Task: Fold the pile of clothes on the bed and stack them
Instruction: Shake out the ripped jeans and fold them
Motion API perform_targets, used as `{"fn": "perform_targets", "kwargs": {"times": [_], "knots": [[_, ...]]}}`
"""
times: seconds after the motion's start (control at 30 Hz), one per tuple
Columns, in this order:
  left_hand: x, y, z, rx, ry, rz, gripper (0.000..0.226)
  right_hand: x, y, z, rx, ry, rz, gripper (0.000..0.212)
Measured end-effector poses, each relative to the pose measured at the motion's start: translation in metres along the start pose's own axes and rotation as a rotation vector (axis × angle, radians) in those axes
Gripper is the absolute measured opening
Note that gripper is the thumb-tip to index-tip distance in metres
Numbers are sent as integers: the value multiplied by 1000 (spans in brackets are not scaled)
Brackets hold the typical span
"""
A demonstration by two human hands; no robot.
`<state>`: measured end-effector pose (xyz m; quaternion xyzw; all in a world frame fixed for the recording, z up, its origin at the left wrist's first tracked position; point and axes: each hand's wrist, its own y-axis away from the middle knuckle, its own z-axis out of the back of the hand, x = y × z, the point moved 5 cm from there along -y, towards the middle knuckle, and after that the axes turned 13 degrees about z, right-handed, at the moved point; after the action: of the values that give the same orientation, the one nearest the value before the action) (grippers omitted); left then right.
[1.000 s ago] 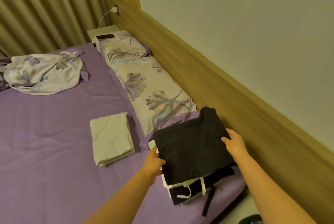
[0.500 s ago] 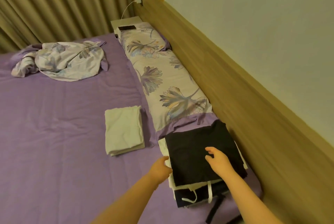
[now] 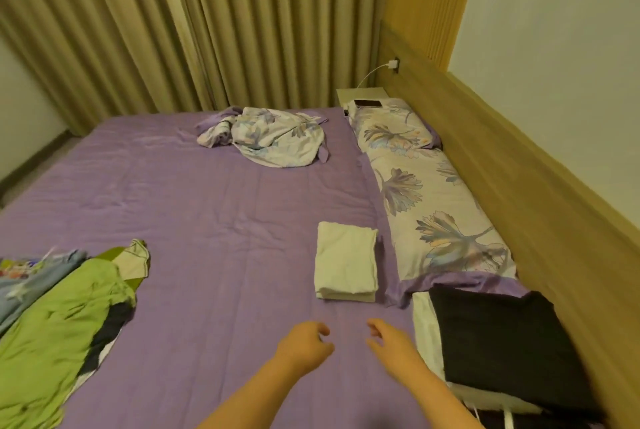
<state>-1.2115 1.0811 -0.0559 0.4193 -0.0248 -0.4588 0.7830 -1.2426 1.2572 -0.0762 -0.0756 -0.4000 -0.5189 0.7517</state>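
A stack of folded clothes [image 3: 498, 349], black garment on top with white ones under it, lies at the bed's near right corner by the headboard. A pile of unfolded clothes [image 3: 59, 321], green on top with blue and dark pieces below, lies at the left edge. My left hand [image 3: 304, 347] and my right hand [image 3: 391, 344] hover side by side over the purple sheet [image 3: 207, 221], fingers loosely curled, holding nothing. Both hands are clear of the stack and far from the pile.
A folded white cloth [image 3: 346, 267] lies just beyond my hands. Floral pillows [image 3: 426, 200] run along the wooden headboard [image 3: 540, 207]. A crumpled floral cloth [image 3: 273, 139] lies at the far side. A phone [image 3: 367, 103] sits on a small stand near curtains [image 3: 173, 23].
Both hands have left the black garment on the stack and moved left over the bare sheet. The view swung left, bringing the unfolded pile into sight.
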Motion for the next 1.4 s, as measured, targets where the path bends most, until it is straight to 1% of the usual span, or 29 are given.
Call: {"fn": "perform_targets", "kwargs": {"times": [0.17,0.4,0.5,0.67,0.77,0.9,1.0,1.13,1.17,1.2,1.23,1.27,1.3,1.4], "knots": [[109,30,41,-115,-39,39,43,90,-14,-69,99,156,108,40],[281,69,81,-199,78,181,41,217,-20,-189,196,353,330,39],[345,84,88,-214,116,243,43,258,-19,-238,234,448,411,39],[443,116,93,-224,192,377,43,313,-17,-313,344,452,493,37],[485,129,95,-205,254,455,41,342,-23,-339,381,448,518,36],[522,132,105,-194,338,535,40,374,-38,-359,393,454,565,35],[532,126,116,-206,381,558,39,392,-55,-368,405,465,600,35],[538,112,135,-219,383,578,37,404,-80,-379,445,465,617,35],[539,106,143,-230,381,579,35,407,-89,-380,444,464,623,35],[541,100,151,-241,384,583,28,411,-99,-381,440,462,632,35],[543,93,160,-258,390,581,16,416,-109,-383,434,461,638,35],[545,86,169,-273,405,577,12,420,-120,-384,435,464,640,35],[547,79,178,-286,415,581,18,425,-130,-385,439,473,643,35],[556,61,197,-323,431,570,12,442,-153,-393,451,500,666,32]]}}
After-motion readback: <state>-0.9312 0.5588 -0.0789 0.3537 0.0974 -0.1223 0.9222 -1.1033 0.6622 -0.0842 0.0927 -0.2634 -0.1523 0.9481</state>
